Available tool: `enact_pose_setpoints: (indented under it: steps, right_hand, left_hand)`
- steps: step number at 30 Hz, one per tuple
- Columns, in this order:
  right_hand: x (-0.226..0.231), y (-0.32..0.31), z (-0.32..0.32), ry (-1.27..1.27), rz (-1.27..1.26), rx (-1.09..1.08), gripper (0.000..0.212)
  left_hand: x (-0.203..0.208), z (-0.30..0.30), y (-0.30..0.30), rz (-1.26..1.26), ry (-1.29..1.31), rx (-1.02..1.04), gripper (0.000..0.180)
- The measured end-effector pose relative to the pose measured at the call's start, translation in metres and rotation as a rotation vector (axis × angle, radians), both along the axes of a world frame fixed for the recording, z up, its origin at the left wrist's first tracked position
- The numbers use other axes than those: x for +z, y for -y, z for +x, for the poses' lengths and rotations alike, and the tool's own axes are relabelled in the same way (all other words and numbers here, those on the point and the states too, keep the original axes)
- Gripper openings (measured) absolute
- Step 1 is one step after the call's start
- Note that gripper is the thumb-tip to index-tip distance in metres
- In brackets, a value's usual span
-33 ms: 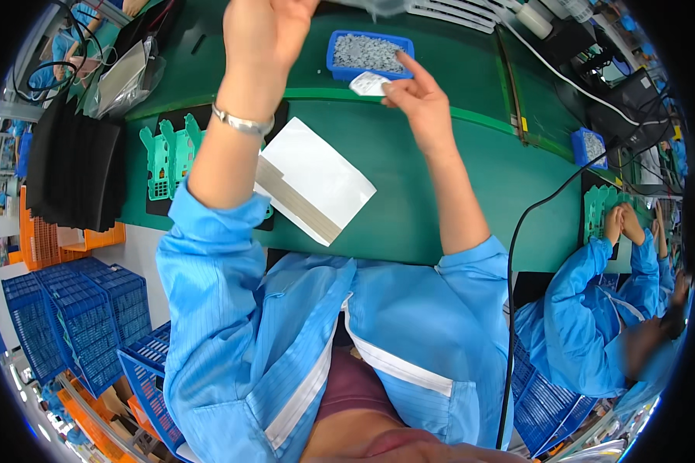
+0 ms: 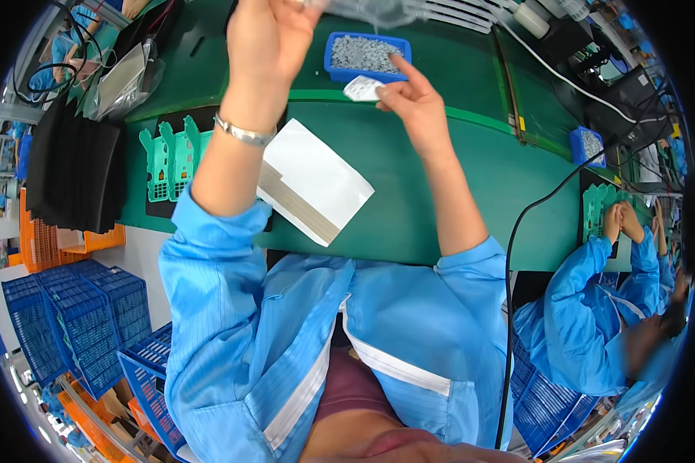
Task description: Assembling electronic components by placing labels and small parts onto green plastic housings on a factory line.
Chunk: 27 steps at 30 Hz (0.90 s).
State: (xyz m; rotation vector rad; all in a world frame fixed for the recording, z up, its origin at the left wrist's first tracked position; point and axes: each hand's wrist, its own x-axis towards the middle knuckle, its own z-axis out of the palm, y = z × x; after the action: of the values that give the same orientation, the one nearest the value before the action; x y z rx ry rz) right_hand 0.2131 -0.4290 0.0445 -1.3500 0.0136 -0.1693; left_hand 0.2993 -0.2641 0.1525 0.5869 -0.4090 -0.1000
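A person in a light blue work coat sits at a green work table (image 2: pixel 409 193), seen from above through a fisheye lens that bends the edges. The landmark is a small blue tray (image 2: pixel 366 55) filled with tiny grey parts, sitting on the far side of the table.

The left hand (image 2: pixel 270 35) is raised high, just left of the blue tray, with a silver bracelet (image 2: pixel 244 133) on its wrist. Its fingers are closed on a clear plastic bag (image 2: pixel 371 11) that stretches above the tray; the fingertips and the bag's upper part are cut off by the top edge of the picture, so the grip itself is hard to make out.

The right hand (image 2: pixel 413 96) sits just in front of the tray, forefinger extended toward it, the other fingers narrowly pinching a small white packet (image 2: pixel 361 89) that lies against the tray's near edge.

Nearer the person than the tray, a white envelope-like sheet (image 2: pixel 316 181) with a grey strip lies flat on the table, partly hidden by the left forearm. Left of it stand teal plastic holders (image 2: pixel 168 158) on a black mat, and further left a stack of black trays (image 2: pixel 73 174).

Far right of the tray, a second person in the same blue coat works with both hands together; their hands are small and blurred. Blue crates (image 2: pixel 77 316) sit at the lower left.
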Motion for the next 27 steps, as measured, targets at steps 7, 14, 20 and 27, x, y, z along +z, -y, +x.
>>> enact_pose_setpoints:
  steps: [7, 14, 20, 27]
  right_hand:
    - [-0.025, 0.027, -0.072, -0.135, 0.022, -0.147, 0.038]
    - [-0.063, 0.086, -0.151, -0.238, -0.033, -0.595, 0.03]
    - [-0.06, 0.08, -0.153, -0.061, 0.181, -0.706, 0.026]
    - [-0.079, 0.039, -0.101, -0.125, -0.719, -0.49, 0.019]
  left_hand:
    - [-0.089, -0.072, 0.016, 0.021, -0.406, -0.082, 0.038]
    - [-0.177, -0.13, 0.03, 0.155, -0.735, -0.184, 0.047]
    - [-0.182, -0.132, 0.025, 0.465, -0.661, -0.241, 0.064]
    - [-0.177, -0.144, 0.031, 0.863, -0.016, -0.286, 0.063]
